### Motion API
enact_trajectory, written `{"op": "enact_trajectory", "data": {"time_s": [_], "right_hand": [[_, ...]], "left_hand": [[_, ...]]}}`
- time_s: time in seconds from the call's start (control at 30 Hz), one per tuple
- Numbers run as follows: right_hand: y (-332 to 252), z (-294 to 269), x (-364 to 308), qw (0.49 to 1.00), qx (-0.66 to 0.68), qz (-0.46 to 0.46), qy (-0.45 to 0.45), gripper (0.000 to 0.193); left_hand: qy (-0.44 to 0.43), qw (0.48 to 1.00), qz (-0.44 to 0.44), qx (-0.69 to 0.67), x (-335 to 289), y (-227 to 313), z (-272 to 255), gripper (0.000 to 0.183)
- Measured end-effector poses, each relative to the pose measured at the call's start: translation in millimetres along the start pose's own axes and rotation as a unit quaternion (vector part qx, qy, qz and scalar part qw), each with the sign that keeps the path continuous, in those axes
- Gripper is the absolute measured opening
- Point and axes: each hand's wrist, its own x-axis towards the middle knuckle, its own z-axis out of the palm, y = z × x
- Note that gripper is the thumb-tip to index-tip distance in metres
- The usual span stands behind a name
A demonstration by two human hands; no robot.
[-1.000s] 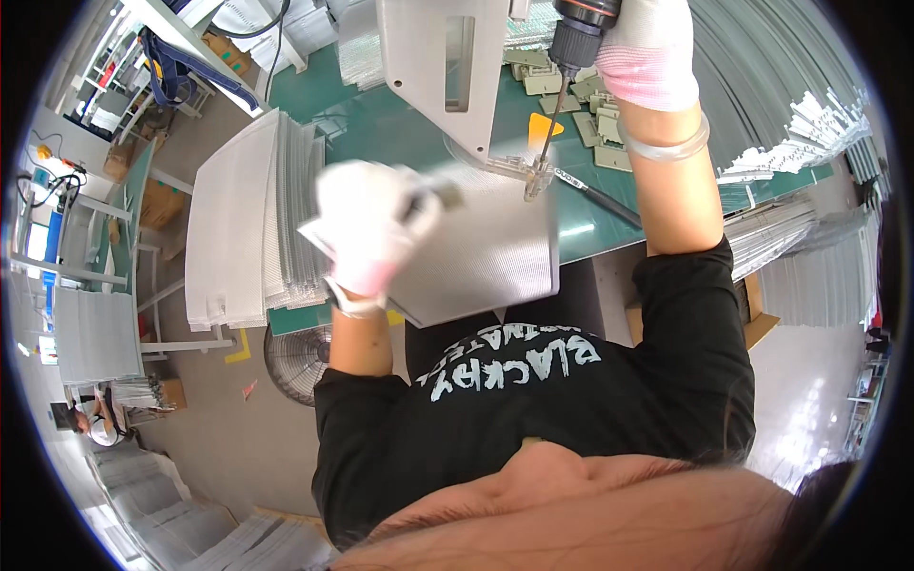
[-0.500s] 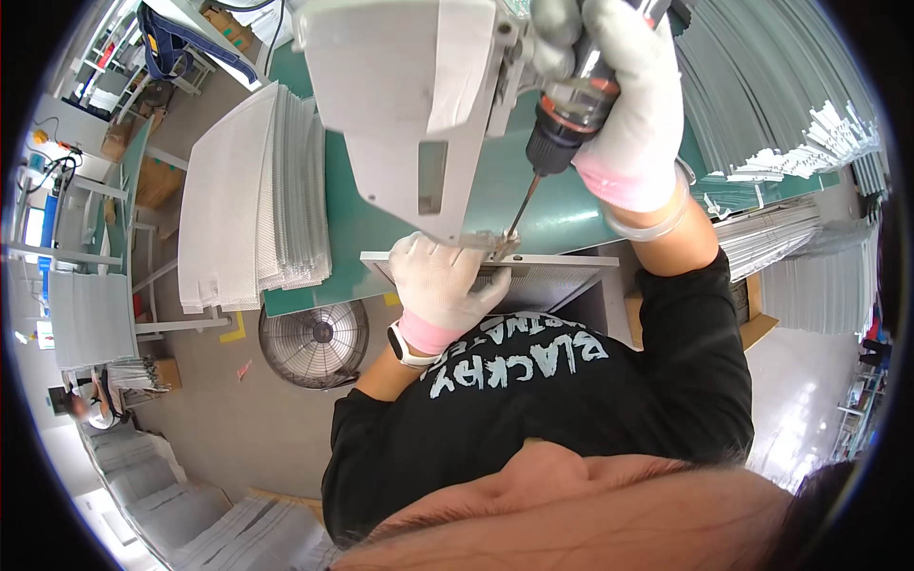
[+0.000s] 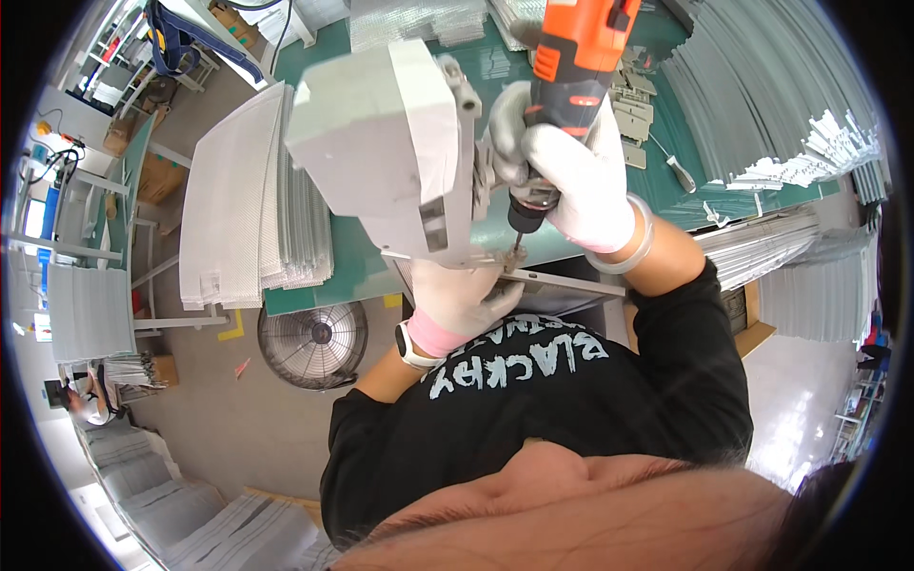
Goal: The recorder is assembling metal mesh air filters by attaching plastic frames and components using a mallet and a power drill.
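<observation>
Drill bit is set on bracket at panel edge.
R hand (image 3: 581, 181) is clenched on orange drill (image 3: 571, 57), bit kept vertical; L hand (image 3: 462, 290), fingers curled, is pressed under grey panel (image 3: 562, 283) to brace it.

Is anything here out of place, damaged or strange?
Nothing stands out. The right hand grips an orange drill with its bit down on a thin metal strip, and the left hand steadies the strip beside a grey housing. Sheet stacks lie neatly on the green table.

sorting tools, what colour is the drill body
Orange with black trim on the drill, clearest in the head view.
</observation>
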Motion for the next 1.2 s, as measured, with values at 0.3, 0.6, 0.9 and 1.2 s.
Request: {"op": "enact_trajectory", "data": {"time_s": [0.3, 0.6, 0.9, 1.2], "right_hand": [[1, -27, -6, 0.986, 0.133, 0.034, -0.098, 0.066], [16, -36, -12, 0.977, 0.173, 0.088, -0.087, 0.075], [-40, -36, 39, 0.995, 0.016, -0.101, 0.015, 0.047], [-165, -41, 94, 0.884, -0.325, -0.334, 0.034, 0.068]], "left_hand": [[0.025, 0.997, 0.054, -0.049, -10, -4, 18, 0.038], [0.028, 0.997, 0.054, -0.047, -18, -13, 34, 0.043], [0.075, 0.989, 0.090, 0.092, 1, -7, 6, 0.035], [0.092, 0.975, 0.133, 0.151, 27, 10, -57, 0.032]]}}
